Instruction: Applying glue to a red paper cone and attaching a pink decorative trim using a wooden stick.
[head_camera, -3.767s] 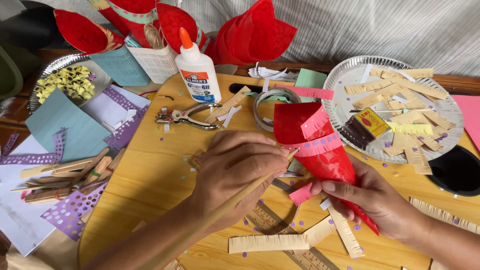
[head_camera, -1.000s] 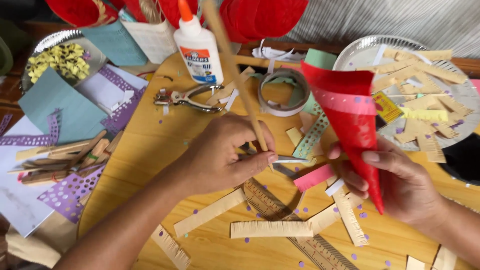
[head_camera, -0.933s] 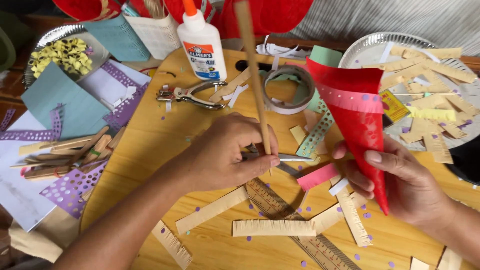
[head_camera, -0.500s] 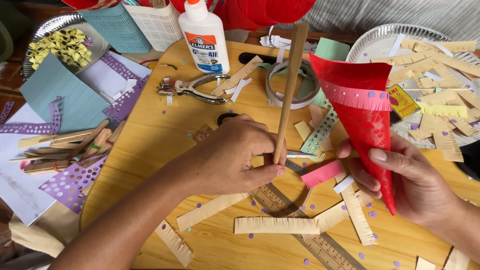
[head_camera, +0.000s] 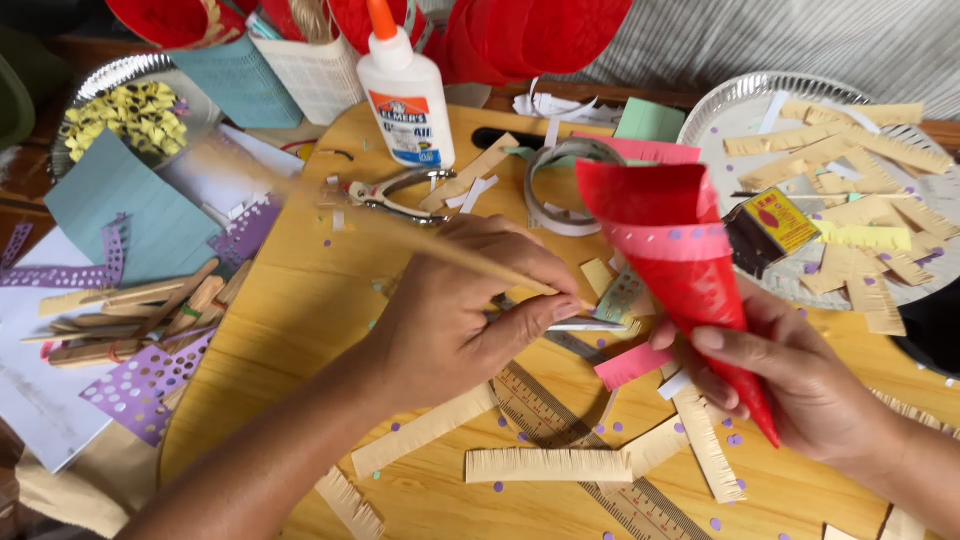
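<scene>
Motion blur smears the thin wooden stick in your left hand — half a second ago it stood nearly upright between glue bottle and cone, and now it lies low across the yellow board, its far end swung out to the left toward the hole punch. Your left fingers are clenched around its near end, thumb pressed along it, just above the small metal blade lying on the board. Your right hand holds the red paper cone much as it did a second ago, fingers wrapped about its lower half, the point down toward you and the open mouth tilted up toward the roll of tape; the pink fringed band around it shows no change. By my reading, the stick has not gone to the cone at all: it is swinging away from it, so the two are apart, with the cone held to the right of the stick's gripped end. Around your hands the tan fringed strips and the ruler lie where they did, the glue bottle stands at the far edge, and the foil plate of strips sits off to the right — nothing there has been touched.
</scene>
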